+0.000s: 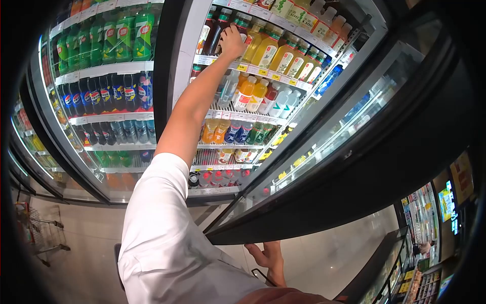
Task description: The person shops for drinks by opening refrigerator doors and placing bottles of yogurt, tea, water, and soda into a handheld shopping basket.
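My left hand (pixel 232 43) reaches up into an open drinks fridge, its fingers curled around a dark drink bottle (pixel 243 21) with a dark cap. The hand hides much of that bottle. Left of it stands another dark bottle (pixel 221 20); on the right is a row of yellow drink bottles (pixel 269 51). Low in the view, my right hand (pixel 267 259) is at the lower outline of the black fridge door (pixel 314 202). Its thumb sticks out to the left, while the door covers the other fingers.
Lower shelves hold orange juice bottles (pixel 245 92) and other drinks. Through the glass on the left are green soda bottles (pixel 143 35) and dark blue cola bottles (pixel 130 92). The open door slants across the right. A shopping cart (pixel 43 228) stands on the pale floor (pixel 91 258).
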Demonstrator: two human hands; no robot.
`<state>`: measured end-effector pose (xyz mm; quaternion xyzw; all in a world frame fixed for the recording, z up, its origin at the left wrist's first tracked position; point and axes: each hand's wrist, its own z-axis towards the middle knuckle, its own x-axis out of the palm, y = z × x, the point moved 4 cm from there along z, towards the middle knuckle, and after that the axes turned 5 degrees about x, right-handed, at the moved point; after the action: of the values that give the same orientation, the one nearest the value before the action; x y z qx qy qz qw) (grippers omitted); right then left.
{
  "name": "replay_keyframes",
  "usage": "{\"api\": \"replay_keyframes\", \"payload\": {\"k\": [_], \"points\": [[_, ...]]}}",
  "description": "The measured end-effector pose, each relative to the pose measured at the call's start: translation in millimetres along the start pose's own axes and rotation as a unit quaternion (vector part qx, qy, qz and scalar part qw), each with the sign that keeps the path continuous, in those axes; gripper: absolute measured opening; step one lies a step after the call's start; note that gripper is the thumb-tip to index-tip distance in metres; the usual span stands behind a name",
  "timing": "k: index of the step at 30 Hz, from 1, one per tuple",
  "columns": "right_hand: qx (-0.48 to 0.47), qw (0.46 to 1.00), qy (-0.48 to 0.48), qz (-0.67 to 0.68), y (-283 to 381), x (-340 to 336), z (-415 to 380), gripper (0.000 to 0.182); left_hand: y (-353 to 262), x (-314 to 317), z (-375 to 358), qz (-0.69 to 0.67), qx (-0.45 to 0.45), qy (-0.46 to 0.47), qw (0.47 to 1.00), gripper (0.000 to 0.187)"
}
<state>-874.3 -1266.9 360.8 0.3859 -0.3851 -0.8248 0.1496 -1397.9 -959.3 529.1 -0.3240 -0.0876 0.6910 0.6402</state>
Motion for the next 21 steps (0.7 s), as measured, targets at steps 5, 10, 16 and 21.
{"api": "replay_keyframes", "payload": {"k": [5,10,16,21], "points": [[0.021,1.0,-0.007,0.011,-6.4,6.0,-0.4,0.019,-2.3,-7.3,1.3,-0.045,0.022,-0.019,0.999,0.065],[-0.002,0.999,0.018,0.035,-2.2,9.2,13.3,0.018,-36.6,-44.0,-25.0,-0.121,0.21,-0.111,0.964,0.058],[-0.054,0.997,0.054,0.023,-8.1,14.8,22.7,0.017,-117.6,-199.6,-94.2,-0.161,0.33,-0.205,0.907,0.071],[-0.092,0.991,0.061,0.078,-12.7,22.1,31.5,0.022,-97.4,-320.2,-215.6,-0.287,0.093,-0.156,0.941,0.062]]}}
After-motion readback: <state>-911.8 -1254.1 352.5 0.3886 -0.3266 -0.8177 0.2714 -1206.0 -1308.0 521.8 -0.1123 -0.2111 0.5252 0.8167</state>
